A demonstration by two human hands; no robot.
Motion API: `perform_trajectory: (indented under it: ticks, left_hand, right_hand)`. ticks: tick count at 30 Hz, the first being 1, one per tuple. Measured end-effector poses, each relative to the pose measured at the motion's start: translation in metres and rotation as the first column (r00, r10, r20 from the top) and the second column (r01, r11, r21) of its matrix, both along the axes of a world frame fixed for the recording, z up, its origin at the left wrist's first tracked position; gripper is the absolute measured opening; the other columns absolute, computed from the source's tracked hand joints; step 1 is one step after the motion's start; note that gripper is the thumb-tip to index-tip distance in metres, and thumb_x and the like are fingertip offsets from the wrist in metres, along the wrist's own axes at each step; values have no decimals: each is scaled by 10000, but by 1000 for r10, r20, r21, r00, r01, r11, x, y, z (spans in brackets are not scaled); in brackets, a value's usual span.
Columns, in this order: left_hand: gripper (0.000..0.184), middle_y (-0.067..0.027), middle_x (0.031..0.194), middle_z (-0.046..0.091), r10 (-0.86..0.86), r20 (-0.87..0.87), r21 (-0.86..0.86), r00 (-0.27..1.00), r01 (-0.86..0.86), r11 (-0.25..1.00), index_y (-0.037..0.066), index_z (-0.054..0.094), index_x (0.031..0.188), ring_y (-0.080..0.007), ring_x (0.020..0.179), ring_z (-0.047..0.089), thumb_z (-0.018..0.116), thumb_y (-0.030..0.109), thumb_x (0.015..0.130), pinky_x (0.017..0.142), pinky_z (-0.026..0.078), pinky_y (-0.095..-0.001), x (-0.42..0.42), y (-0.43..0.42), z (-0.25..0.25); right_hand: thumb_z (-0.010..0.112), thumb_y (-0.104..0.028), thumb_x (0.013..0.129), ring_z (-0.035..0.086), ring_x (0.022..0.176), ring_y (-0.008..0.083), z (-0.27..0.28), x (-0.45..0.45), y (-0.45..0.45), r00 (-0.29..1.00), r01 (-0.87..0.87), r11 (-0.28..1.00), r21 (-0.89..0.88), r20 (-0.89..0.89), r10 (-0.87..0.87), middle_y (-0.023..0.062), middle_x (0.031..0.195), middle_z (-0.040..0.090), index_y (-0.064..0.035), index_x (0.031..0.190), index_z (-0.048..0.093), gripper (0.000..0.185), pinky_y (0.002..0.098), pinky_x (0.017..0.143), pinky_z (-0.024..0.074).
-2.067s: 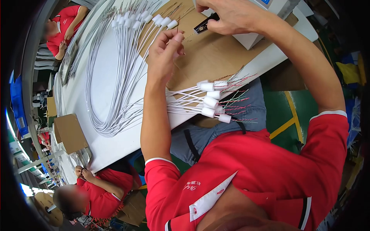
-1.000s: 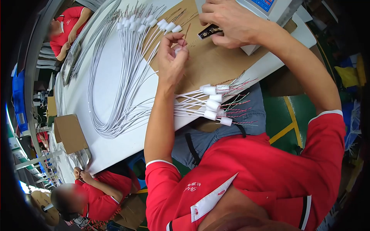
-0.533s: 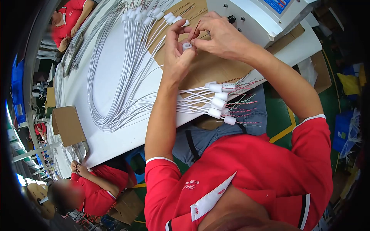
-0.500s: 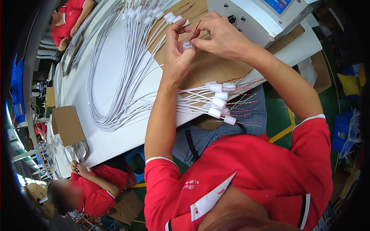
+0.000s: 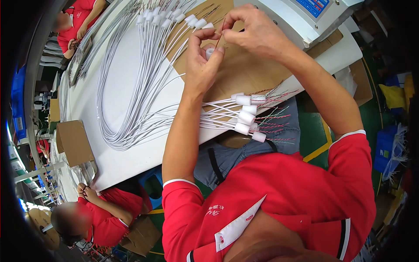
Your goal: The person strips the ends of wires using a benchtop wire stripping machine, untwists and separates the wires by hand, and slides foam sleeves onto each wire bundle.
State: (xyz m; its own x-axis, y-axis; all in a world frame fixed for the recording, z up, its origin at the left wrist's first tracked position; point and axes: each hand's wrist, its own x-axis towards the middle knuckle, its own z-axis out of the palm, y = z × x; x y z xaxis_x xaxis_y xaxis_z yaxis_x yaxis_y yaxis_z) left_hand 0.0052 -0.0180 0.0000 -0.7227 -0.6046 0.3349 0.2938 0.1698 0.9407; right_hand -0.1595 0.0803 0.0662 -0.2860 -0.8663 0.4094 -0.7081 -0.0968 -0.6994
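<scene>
Inside the pinched grip of the right hand [image 5: 257, 34] is a thin wire [image 5: 219, 38], just beside a white sleeve [image 5: 209, 53] clasped in the left hand [image 5: 200, 65]. Below them, cardboard [image 5: 251, 72] covers part of the table [image 5: 120, 167], where looped white cables [image 5: 140, 83] end in more sleeves [image 5: 246, 116].

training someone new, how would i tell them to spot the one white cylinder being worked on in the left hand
On the white table, find the brown cardboard sheet. Over it, the person's left hand holds a short white cylinder near the thumb tip. The other white cylinders sit bunched on white cables; this is the only one visibly held in a hand.
</scene>
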Motion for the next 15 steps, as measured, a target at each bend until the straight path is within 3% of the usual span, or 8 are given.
perform_trajectory:
  ticks: [2,5,8,11,14,15]
  left_hand:
    - [373,-66,1127,590,56,24,5,998,-56,998,-14,510,1271,-42,727,520,680,60,947,604,408,-204,-3,4,0]
    - [265,-33,989,624,118,55,14,992,-119,993,-3,568,1185,-42,682,517,698,123,991,561,397,-204,-6,10,4]
    - [180,-13,897,633,158,70,-46,985,-155,987,9,620,1109,-41,676,519,693,139,1008,554,399,-205,-8,10,-1]
    - [139,-2,851,627,186,73,-97,980,-179,979,15,654,1065,-46,673,523,689,139,1012,576,417,-206,-9,9,-4]
    - [141,8,810,609,229,43,-165,973,-219,962,13,659,1068,-54,646,529,679,146,1024,579,432,-205,-12,8,-10]
    - [139,12,804,607,232,44,-168,972,-222,961,14,658,1068,-52,645,527,680,144,1023,576,428,-203,-12,9,-10]
  right_hand:
    - [714,-198,779,637,982,345,13,-2,4,999,6,1000,0,34,-6,172,915,712,-10,891,712,219,443,910,487]
    - [704,-146,805,662,952,362,21,-1,8,994,7,999,49,109,-12,187,866,718,9,867,700,167,402,857,524]
    - [708,-271,781,717,755,265,3,-10,4,1000,2,999,-38,8,-1,130,863,762,-12,916,770,299,363,755,569]
    - [703,-269,791,712,738,257,3,-8,4,1000,23,998,-57,-14,-24,131,864,762,-9,900,766,289,365,742,566]
    - [741,-239,774,695,878,261,19,-11,9,992,24,992,128,116,-39,115,931,753,-31,996,763,305,382,844,535]
    - [726,-203,782,680,898,291,25,-12,11,999,35,999,18,29,-35,138,914,735,-18,953,738,252,390,843,530]
